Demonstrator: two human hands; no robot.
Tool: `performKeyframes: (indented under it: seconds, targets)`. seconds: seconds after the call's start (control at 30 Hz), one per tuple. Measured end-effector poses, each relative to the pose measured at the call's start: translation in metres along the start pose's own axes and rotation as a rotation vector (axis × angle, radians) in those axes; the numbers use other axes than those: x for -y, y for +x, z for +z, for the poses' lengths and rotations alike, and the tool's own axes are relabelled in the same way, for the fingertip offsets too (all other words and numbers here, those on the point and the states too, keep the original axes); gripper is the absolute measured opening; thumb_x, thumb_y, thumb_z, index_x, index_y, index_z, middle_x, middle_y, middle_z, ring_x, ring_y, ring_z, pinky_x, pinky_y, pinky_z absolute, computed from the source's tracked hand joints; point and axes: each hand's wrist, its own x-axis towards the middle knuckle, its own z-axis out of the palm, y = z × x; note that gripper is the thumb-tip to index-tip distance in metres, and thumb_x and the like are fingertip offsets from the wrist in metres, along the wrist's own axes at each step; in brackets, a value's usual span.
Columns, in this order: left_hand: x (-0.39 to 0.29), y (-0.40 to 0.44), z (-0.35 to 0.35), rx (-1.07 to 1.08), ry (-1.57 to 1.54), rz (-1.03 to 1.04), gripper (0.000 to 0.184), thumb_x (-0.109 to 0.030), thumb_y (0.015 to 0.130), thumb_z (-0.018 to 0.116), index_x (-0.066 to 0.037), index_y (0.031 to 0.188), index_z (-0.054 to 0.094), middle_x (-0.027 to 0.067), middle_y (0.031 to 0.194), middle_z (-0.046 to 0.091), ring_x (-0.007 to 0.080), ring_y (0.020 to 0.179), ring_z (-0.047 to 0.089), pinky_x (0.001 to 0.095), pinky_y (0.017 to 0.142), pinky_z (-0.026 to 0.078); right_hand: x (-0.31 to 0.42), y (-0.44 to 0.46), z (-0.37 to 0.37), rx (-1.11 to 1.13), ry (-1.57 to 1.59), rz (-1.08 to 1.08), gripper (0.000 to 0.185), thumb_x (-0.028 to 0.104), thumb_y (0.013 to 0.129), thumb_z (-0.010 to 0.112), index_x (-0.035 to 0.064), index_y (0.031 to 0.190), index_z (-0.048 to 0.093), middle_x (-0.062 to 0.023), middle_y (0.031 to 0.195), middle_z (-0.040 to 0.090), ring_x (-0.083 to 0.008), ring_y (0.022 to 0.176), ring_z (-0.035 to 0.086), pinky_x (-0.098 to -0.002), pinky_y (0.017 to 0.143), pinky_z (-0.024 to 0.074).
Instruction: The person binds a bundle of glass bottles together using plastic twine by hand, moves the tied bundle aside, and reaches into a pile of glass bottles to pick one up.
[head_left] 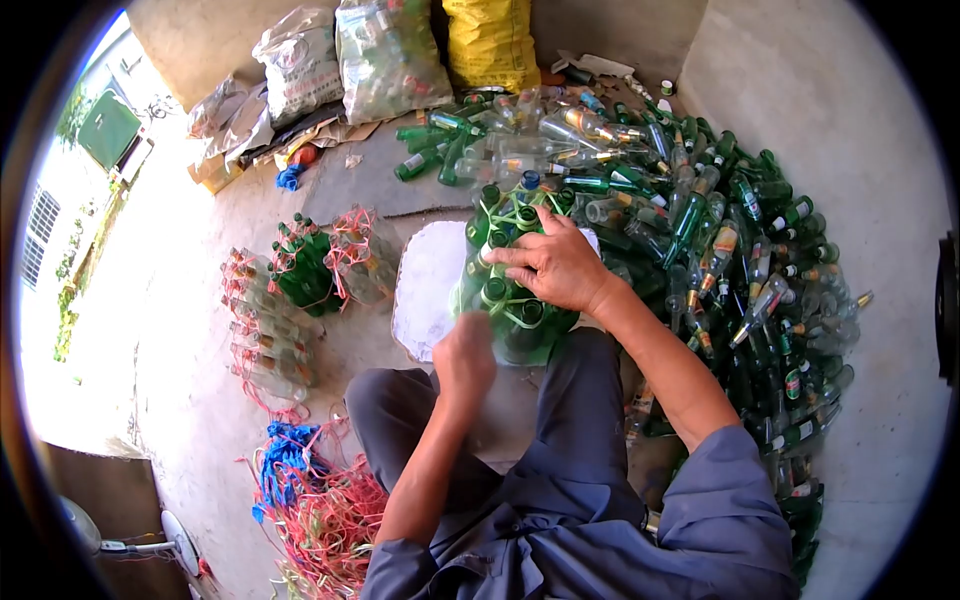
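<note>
right hand (562, 264) is touching bottles (527, 318), fingers (512, 257) spread; left hand (466, 356) is hanging curled beside them, too blurred to tell its hold.

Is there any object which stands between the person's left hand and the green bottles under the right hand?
Nothing visible does: the left hand, blurred, is at the near left edge of the green bottles. The right hand lies over part of their tops, but farther back from that edge.
</note>
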Motion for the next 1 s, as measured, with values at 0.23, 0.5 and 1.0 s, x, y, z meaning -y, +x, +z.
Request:
performKeyframes:
  seconds: [0.23,0.5,1.0]
  targets:
    - [0.019,-0.001,0.011,-0.106,-0.029,0.046,0.009,0.006,0.091,0.058,-0.001,0.094,0.063,0.0092,0.073,0.062,0.0165,0.065,0.061,0.0295,0.064,0.05,0.002,0.0,-0.006,-0.015,0.111,0.04,0.032,0.025,0.082,0.075,0.0342,0.113,0.076,0.0023,0.096,0.072,-0.0379,0.124,0.051,-0.0465,0.105,0.0429]
    - [0.015,-0.008,0.02,-0.182,-0.169,-0.063,0.003,-0.001,0.09,0.06,-0.002,0.091,0.063,0.0135,0.086,0.062,0.0318,0.079,0.059,0.0385,0.071,0.048,0.052,-0.041,-0.039,-0.605,0.1,0.228,0.018,0.003,0.084,0.069,-0.0004,0.101,0.07,-0.014,0.096,0.072,-0.0336,0.093,0.066,-0.0412,0.085,0.0504]
    - [0.022,-0.002,0.007,0.037,-0.391,-0.347,0.005,-0.005,0.093,0.059,-0.003,0.095,0.063,0.0084,0.082,0.068,0.0164,0.073,0.061,0.0323,0.068,0.051,0.145,-0.065,0.048,-0.182,1.22,0.853,0.061,-0.003,0.093,0.055,-0.0036,0.15,0.033,-0.0145,0.097,0.067,-0.0155,0.074,0.067,-0.027,0.068,0.0559]
